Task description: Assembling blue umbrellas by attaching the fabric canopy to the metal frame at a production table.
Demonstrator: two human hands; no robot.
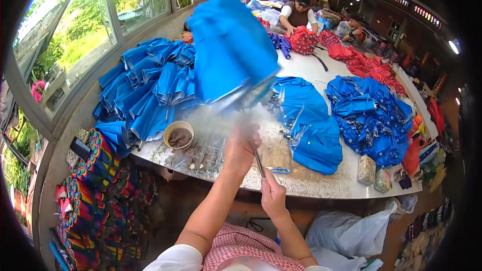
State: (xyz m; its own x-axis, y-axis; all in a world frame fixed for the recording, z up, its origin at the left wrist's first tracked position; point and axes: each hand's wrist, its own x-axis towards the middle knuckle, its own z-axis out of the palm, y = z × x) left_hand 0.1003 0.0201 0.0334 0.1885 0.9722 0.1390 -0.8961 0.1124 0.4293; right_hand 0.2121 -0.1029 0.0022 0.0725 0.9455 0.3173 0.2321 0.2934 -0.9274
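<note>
A blue umbrella (pixel 228 45) stands partly spread above the table in front of me, its canopy edge and ribs smeared by motion. My left hand (pixel 241 145) is closed around its thin metal shaft just below the canopy; the fingertips are blurred. Lower down, my right hand (pixel 273 196) grips the bottom of the shaft (pixel 259 163) between thumb and fingers. Left of my hands, a bowl (pixel 179 123) with a dark brown lump in it sits near the table's front edge. A small blue tool (pixel 279 170) lies just beyond my right hand.
Blue umbrellas (pixel 150 80) heap at the left by the window. More blue umbrellas (pixel 309 125) and a crumpled blue pile (pixel 369 120) cover the right. Two small blocks (pixel 366 169) stand near the edge. Red umbrellas (pixel 366 62) lie farther back, where a co-worker (pixel 299 15) handles a red bundle.
</note>
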